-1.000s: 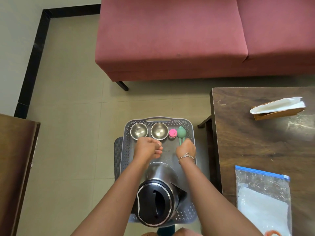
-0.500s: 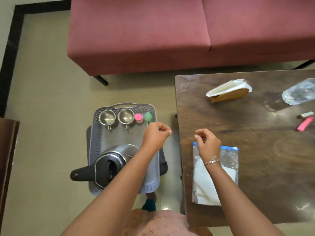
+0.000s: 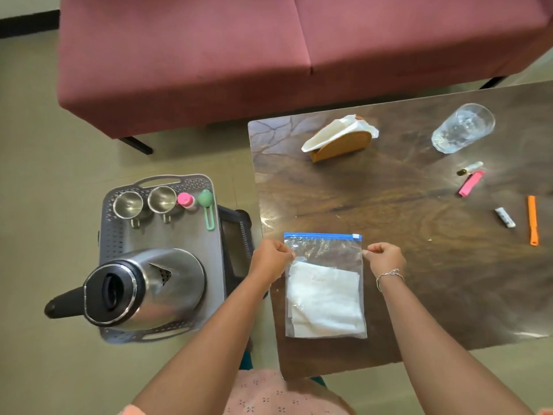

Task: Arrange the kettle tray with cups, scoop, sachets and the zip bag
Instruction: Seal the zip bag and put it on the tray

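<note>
Zip bag (image 3: 324, 286), flat on the table (image 3: 419, 265): our left hand (image 3: 270, 259) and right hand (image 3: 386, 259) pinch its side edges.
We should lift it level toward the tray (image 3: 167, 235).

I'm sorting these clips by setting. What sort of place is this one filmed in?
Most likely a home living room or a guest lounge. A red upholstered sofa stands on a tiled floor beside a low wooden table, and a kettle sits with two steel cups on a grey tray.

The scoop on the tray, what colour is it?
Green: the scoop shows best in the head view.
</note>
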